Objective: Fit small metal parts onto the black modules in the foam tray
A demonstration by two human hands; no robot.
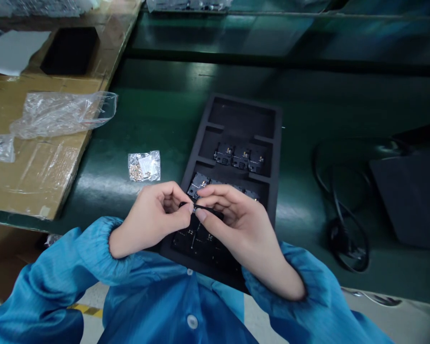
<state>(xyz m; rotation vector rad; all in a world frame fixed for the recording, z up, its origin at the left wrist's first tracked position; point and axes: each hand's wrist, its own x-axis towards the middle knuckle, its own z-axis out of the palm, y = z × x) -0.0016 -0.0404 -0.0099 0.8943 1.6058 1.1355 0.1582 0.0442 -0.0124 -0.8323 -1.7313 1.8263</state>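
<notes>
Above the near end of a black foam tray [277, 143], my two hands meet at the fingertips. My right hand [238, 222] is closed on a thin black part [211, 210], most of it hidden by the fingers. Thumb and forefinger of my left hand [154, 215] pinch at the left end of this part; any smaller piece between the fingertips cannot be made out. Small black modules with gold-coloured contacts [241, 156] lie in the tray's middle compartment. More of them sit in the compartments below, partly covered by my hands.
A small clear bag of gold-coloured pieces [144, 166] lies left of the tray on the green table [157, 110]. Cardboard [57, 177] at left carries a crumpled plastic bag [66, 112] and a black tray [70, 50]. On the right are a coiled black cable [338, 210] and a dark panel [408, 200].
</notes>
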